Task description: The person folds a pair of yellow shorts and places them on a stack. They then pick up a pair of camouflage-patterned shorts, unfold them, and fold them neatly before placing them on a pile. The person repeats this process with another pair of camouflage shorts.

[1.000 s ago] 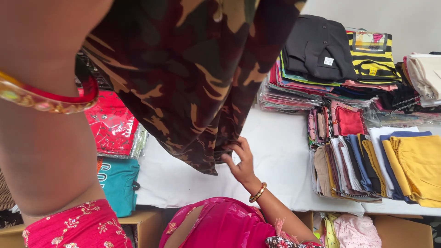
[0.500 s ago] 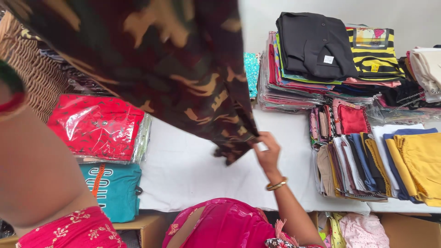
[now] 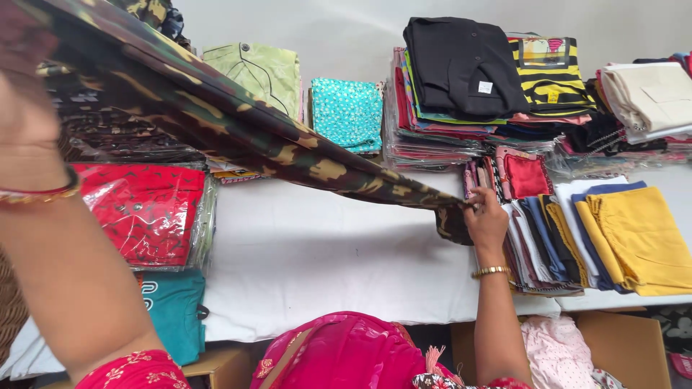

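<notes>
A camouflage-patterned cloth (image 3: 238, 130) stretches taut from the upper left down to the right, above a white-covered table (image 3: 317, 252). My left hand (image 3: 29, 137), with a red and gold bangle at the wrist, is raised close to the camera and grips the cloth's upper end, its fingers partly hidden by the fabric. My right hand (image 3: 486, 223), wearing a gold bangle, pinches the cloth's lower corner beside a row of folded clothes (image 3: 540, 230).
Stacks of folded garments line the table: a black shirt (image 3: 461, 65) on a pile, a yellow-striped one (image 3: 551, 72), yellow cloths (image 3: 634, 238), a turquoise piece (image 3: 348, 112), a red packed garment (image 3: 144, 209), a teal one (image 3: 173, 310). A cardboard box (image 3: 620, 346) sits below.
The cloth, which hung bunched in front of the camera, is now pulled out flat and taut. My right hand moved right with its corner and my left hand drew up to the left.
</notes>
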